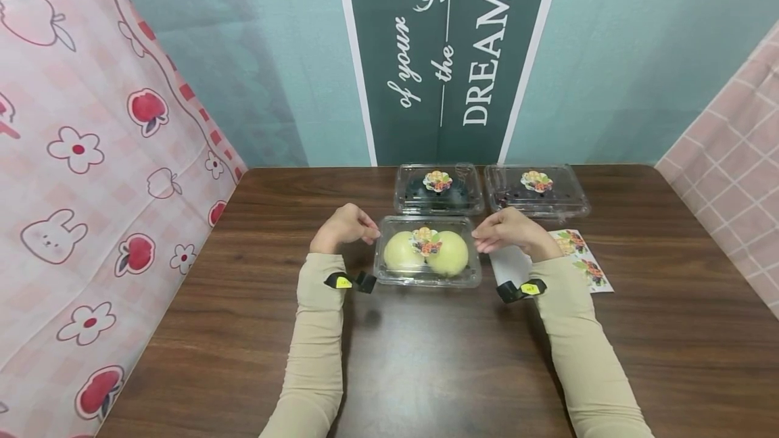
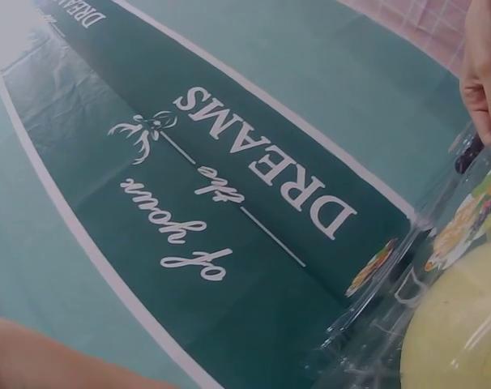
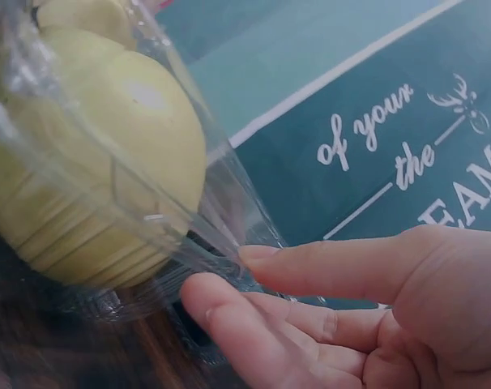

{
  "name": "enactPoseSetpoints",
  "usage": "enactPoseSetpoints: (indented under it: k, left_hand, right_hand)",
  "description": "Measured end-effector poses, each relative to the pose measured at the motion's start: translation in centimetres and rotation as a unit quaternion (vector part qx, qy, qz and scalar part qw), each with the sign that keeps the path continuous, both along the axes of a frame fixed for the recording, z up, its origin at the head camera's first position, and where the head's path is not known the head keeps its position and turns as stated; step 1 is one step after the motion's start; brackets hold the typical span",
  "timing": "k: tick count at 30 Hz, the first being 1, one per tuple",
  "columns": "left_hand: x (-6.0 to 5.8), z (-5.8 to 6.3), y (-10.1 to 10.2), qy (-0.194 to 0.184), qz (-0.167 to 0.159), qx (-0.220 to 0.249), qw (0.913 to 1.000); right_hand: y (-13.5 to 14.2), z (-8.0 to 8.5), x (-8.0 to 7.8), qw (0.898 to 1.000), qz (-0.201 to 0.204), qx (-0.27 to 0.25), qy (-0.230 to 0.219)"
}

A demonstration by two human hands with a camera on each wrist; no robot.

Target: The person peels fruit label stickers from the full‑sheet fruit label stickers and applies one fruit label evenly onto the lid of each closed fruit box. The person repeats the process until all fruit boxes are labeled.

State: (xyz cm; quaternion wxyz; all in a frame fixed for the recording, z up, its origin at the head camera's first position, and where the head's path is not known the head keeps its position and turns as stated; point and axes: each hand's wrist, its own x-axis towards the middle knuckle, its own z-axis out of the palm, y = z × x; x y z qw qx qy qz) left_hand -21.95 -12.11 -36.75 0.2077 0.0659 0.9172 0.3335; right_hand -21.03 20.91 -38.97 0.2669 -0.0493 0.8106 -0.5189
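Observation:
A clear plastic fruit box [image 1: 428, 278] with a closed lid holds two pale yellow-green round fruits [image 1: 449, 255]. A scalloped fruit sticker [image 1: 425, 242] is on top of its lid. My left hand [image 1: 348, 227] pinches the box at its left edge. At the opposite edge my right hand [image 1: 514, 230] grips it; thumb and index finger [image 3: 298, 271] meet on the clear rim in the right wrist view. The left wrist view shows only a bit of the left hand [image 2: 51, 361], its fingertips out of frame.
Behind stand two more clear boxes, one with dark contents [image 1: 438, 198] and another [image 1: 538, 198] to its right, each with a sticker. A sticker sheet [image 1: 593, 269] and white paper [image 1: 510, 265] lie under the right forearm. A printed curtain [image 1: 286, 86] hangs beyond the wooden table [image 1: 389, 370].

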Motion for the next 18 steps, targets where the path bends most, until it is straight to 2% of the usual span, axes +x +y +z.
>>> enactPoseSetpoints:
  k: [7,18]
  left_hand:
    - [0.1,0.2,-1.0,0.000,0.014,-0.001,0.9999]
    - [0.0,0.0,-2.3,0.001,0.036,0.001,0.9994]
  right_hand:
    - [-1.2,-0.3,0.0,1.000,-0.007,0.000,0.005]
    - [-3.0,-0.7,0.2,0.999,-0.036,-0.028,0.019]
